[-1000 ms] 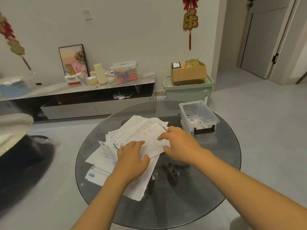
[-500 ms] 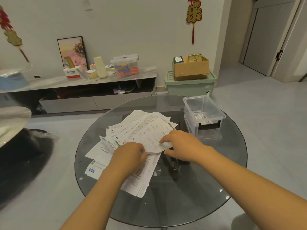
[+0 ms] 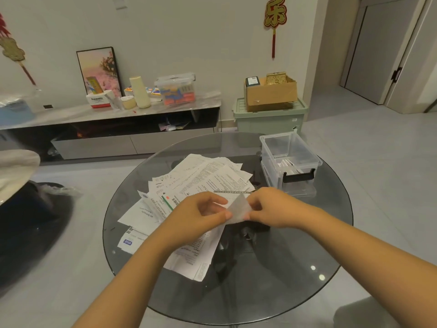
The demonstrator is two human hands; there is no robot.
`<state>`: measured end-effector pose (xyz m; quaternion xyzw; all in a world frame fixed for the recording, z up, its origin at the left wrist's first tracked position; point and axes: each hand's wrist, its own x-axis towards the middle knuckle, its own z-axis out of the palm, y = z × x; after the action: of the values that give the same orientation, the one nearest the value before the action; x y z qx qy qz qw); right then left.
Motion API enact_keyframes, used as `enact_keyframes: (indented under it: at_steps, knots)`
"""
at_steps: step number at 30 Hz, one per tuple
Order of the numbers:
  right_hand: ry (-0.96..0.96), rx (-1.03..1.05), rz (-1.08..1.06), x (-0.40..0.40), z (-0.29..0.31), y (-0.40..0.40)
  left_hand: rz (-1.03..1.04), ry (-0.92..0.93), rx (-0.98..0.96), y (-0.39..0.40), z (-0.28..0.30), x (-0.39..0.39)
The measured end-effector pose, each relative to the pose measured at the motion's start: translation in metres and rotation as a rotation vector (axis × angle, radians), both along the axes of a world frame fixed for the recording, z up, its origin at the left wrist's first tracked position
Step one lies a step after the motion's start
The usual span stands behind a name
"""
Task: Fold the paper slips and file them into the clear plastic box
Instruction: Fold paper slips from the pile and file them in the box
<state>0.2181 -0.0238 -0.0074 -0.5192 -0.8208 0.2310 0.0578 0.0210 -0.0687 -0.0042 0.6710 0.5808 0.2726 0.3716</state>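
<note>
Slip [image 3: 238, 208] near table edge [image 3: 340, 185]

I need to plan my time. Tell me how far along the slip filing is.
Early stage. Done: a few folded slips lie in the clear plastic box. In hand: the left hand and right hand pinch one slip lifted above the pile. Left: the large pile of unfolded papers spread on the glass table.

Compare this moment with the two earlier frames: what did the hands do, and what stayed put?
Both hands left the paper pile, where they lay flat, and lifted one paper slip off it. The left hand and right hand now pinch it between them above the glass table, apparently starting a fold. The clear plastic box, with slips inside, did not move.
</note>
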Motion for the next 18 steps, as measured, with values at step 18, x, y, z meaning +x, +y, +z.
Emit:
enact_keyframes:
  at_steps: [18]
  knots:
    - [-0.052, 0.054, -0.090, 0.008, -0.017, 0.002, 0.006, 0.408, 0.119, 0.008, -0.038, 0.008]
